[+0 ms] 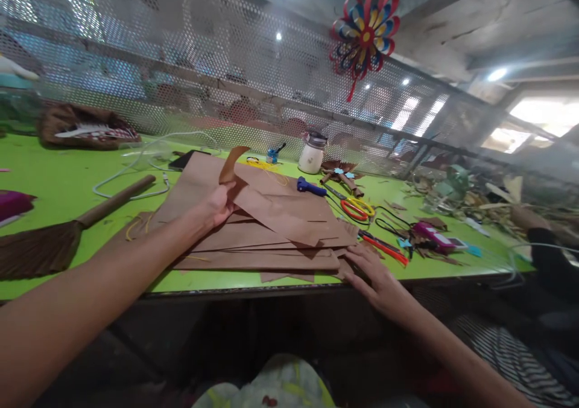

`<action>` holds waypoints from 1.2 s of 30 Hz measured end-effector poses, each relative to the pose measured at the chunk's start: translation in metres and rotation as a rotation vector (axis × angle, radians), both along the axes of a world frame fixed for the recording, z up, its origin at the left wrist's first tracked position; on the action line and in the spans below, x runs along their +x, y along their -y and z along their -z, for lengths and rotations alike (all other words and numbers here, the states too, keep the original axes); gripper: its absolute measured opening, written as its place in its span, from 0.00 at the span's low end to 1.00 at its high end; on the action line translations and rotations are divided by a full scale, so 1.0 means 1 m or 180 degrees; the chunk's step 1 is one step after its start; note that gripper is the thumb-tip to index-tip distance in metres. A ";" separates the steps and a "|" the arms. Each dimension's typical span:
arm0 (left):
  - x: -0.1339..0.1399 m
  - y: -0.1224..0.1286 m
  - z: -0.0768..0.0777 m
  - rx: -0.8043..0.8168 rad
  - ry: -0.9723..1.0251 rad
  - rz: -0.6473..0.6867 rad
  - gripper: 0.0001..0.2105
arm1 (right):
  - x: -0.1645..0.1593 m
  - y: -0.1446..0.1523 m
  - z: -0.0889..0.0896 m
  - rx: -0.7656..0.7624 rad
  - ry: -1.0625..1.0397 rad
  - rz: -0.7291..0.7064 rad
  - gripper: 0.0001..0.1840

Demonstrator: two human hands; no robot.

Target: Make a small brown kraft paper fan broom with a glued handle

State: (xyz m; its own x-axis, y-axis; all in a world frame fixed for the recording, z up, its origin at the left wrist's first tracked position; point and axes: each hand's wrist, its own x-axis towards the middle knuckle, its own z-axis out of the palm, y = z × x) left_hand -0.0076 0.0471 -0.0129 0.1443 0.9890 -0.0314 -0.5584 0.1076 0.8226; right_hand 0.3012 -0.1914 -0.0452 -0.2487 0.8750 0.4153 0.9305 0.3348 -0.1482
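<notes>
1. The left hand (219, 206) pinches a brown paper strip (231, 163). Its thumb and fingers are together on it, over the paper pile, and the top end curls up.
2. The right hand (377, 278) has its fingers apart, at the right corner of the brown paper pile (190, 184). I cannot tell how hard it presses.
3. A blue glue gun (310, 186) lies at the pile's far right side, with scissors (362, 207) near it.
4. A tool with red handles (384, 248) lies just past the right hand, close in its way.
5. A brown broom shape (43, 248) lies beside the left arm, near a white cord (126, 172).
6. Behind the pile stand a white jar (311, 156) and a little blue bottle (272, 156).
7. Another person's dark sleeve (545, 257) is far right.
</notes>
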 end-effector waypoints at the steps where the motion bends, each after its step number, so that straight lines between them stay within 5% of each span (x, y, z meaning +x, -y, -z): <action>1: 0.000 0.001 -0.001 -0.0096 -0.0044 0.0018 0.10 | 0.003 0.003 -0.001 0.0127 -0.0178 -0.0009 0.19; 6: -0.001 0.003 -0.004 -0.0325 -0.0119 0.0067 0.09 | 0.006 0.016 -0.023 0.0859 -0.0762 0.0253 0.08; 9: -0.003 0.006 -0.006 -0.0333 -0.0142 0.0093 0.08 | -0.009 -0.001 -0.044 0.0820 -0.0762 -0.0053 0.07; 13: -0.007 0.011 -0.007 -0.0124 -0.0126 0.0013 0.09 | -0.050 -0.066 -0.070 0.0556 -0.0627 -0.0669 0.10; 17: -0.011 0.012 -0.002 -0.0015 -0.0045 0.0069 0.13 | -0.087 -0.147 -0.084 -0.0078 -0.0863 -0.0662 0.15; 21: -0.013 0.008 0.006 0.0032 -0.0018 0.0180 0.12 | -0.092 -0.194 -0.079 -0.0815 -0.1085 -0.0744 0.24; 25: -0.013 0.007 0.008 0.0177 0.0115 0.0333 0.14 | -0.074 -0.199 -0.059 -0.1787 -0.1511 -0.1061 0.32; 30: -0.013 0.007 0.005 0.0028 0.0160 0.0468 0.13 | -0.068 -0.196 -0.043 -0.1057 -0.1413 -0.1068 0.22; 36: -0.014 0.012 -0.002 0.0037 0.0144 0.0571 0.17 | -0.074 -0.187 -0.046 -0.1209 -0.1738 -0.1311 0.18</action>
State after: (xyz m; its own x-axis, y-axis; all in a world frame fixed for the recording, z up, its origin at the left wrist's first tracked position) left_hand -0.0216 0.0350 -0.0114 0.3193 0.9476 -0.0097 -0.5676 0.1995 0.7988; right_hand 0.2268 -0.0047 0.0013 -0.4308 0.8633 0.2630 0.5046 0.4720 -0.7229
